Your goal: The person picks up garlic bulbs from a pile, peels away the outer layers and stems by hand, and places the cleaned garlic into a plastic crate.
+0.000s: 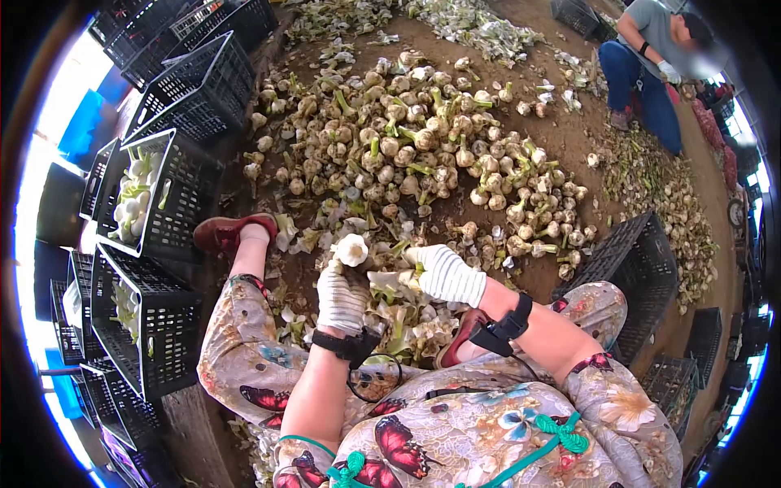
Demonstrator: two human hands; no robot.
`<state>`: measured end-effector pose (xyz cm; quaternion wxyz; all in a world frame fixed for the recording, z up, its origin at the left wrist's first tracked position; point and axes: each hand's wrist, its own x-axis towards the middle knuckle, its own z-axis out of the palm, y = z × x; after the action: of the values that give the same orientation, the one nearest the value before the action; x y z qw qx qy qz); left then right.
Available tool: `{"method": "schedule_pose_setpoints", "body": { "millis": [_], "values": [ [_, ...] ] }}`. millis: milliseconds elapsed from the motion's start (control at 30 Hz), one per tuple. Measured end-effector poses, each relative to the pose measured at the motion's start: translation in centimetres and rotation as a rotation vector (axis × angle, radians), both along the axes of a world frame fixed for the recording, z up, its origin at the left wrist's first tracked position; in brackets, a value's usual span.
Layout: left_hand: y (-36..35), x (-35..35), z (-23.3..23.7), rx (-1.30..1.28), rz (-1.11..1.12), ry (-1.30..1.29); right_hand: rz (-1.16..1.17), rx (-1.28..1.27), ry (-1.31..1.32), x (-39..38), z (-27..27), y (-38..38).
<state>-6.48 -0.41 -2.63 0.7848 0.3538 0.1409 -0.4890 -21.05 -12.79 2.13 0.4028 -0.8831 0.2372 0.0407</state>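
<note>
Earthen floor [569,138], garlic bulb [351,250] in left hand [342,298], round end forward

Knitted cloth gloves [454,278] look matt and ribbed, the garlic bulb [351,250] smooth, the plastic crate [185,203] at nine o'clock semi-matt, the earth floor [561,137] toward two o'clock rough.

Garlic bulbs [390,150] lie heaped on the ground [563,138] ahead. Nearer, 1 bulb [352,250] is in the left hand [341,299], just left of the right hand [450,276], above scattered peelings [399,321]. Crates [193,195] line the left side; another crate [630,264] stands near the right knee [600,307]. A co-worker [622,77] is far ahead, right.
</note>
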Motion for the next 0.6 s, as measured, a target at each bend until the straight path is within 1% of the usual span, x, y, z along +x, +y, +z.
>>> {"method": "schedule_pose_setpoints", "body": {
  "millis": [33, 67, 100, 133, 200, 233, 267, 300, 333, 367, 400, 467, 500, 533, 567, 600],
  "values": [
    [0.3, -0.5, 2.4, -0.002, -0.061, -0.042, -0.042, -0.009, -0.142, 0.2, -0.9, 0.2],
    [0.0, -0.6, 2.6, 0.029, -0.048, -0.051, -0.083, -0.016, -0.285, 0.4, -1.3, 0.3],
    [-0.3, -0.7, 2.8, 0.061, -0.035, -0.059, -0.063, -0.049, -0.287, 0.6, -1.4, 0.0],
    [-0.4, -0.6, 2.9, 0.096, -0.022, -0.064, -0.04, -0.041, -0.201, 0.8, -0.8, -0.1],
    [0.2, 0.8, 2.2, -0.029, 0.027, -0.069, 0.004, -0.026, -0.02, 1.0, 0.7, -0.6],
    [0.8, 1.8, 3.3, -0.08, 0.059, -0.074, -0.046, 0.071, 0.145, 0.9, -0.3, -2.3],
    [2.2, 4.6, 3.0, -0.244, 0.178, -0.103, -0.186, 0.107, 0.189, 0.5, -0.5, -3.0],
    [3.6, 7.4, 2.7, -0.427, 0.285, -0.122, -0.266, 0.119, 0.132, -0.5, -2.0, -4.0],
    [5.6, 9.1, 6.2, -0.369, 0.367, -0.417, -0.348, 0.131, 0.075, -1.7, -4.2, -5.2],
    [7.6, 10.7, 9.6, -0.279, 0.479, -0.687, -0.379, 0.142, 0.044, -2.4, -5.8, -5.9],
    [9.9, 11.7, 11.4, -0.647, 0.587, -0.361, -0.408, 0.152, 0.012, -2.9, -7.3, -6.6],
    [11.4, 13.7, 12.0, -0.609, 0.961, -0.192, -0.385, -0.013, 0.228, -3.2, -8.8, -7.3],
    [11.2, 14.0, 11.1, -0.528, 0.958, -0.182, -0.366, -0.061, 0.349, -3.1, -9.7, -7.5],
    [10.0, 12.9, 10.8, -0.363, 0.916, -0.18, -0.344, -0.108, 0.472, -2.8, -10.4, -7.7],
    [8.7, 12.4, 9.1, -0.222, 0.878, -0.254, -0.355, -0.142, 0.473, -2.5, -11.7, -7.3],
    [7.7, 11.4, 7.6, -0.182, 0.754, -0.28, -0.37, -0.147, 0.481, -2.3, -12.3, -6.8]
  ]
}}
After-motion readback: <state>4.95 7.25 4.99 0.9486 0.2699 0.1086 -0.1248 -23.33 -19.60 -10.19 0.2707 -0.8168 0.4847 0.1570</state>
